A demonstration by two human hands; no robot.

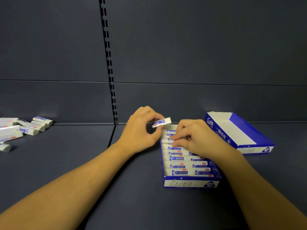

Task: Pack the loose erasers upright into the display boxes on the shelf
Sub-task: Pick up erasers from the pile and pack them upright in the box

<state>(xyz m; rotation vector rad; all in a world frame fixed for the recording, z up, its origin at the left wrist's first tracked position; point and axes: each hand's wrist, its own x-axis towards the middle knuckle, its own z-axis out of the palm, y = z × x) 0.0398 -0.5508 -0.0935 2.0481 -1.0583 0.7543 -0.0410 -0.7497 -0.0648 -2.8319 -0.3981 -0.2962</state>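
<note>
A blue-and-white display box (189, 183) stands on the dark shelf at centre right, filled with several upright white erasers (177, 165) in two columns. My left hand (141, 130) holds one white eraser with a blue label (162, 122) just above the box's far left corner. My right hand (192, 136) rests on the erasers in the box's far half, fingertips pressing on their tops. A second blue display box (239, 132) lies empty to the right, behind my right arm.
A heap of loose wrapped erasers (25, 128) lies at the far left of the shelf near the back wall. A slotted upright (109, 63) runs down the dark back panel. Bare shelf stretches between the heap and the boxes.
</note>
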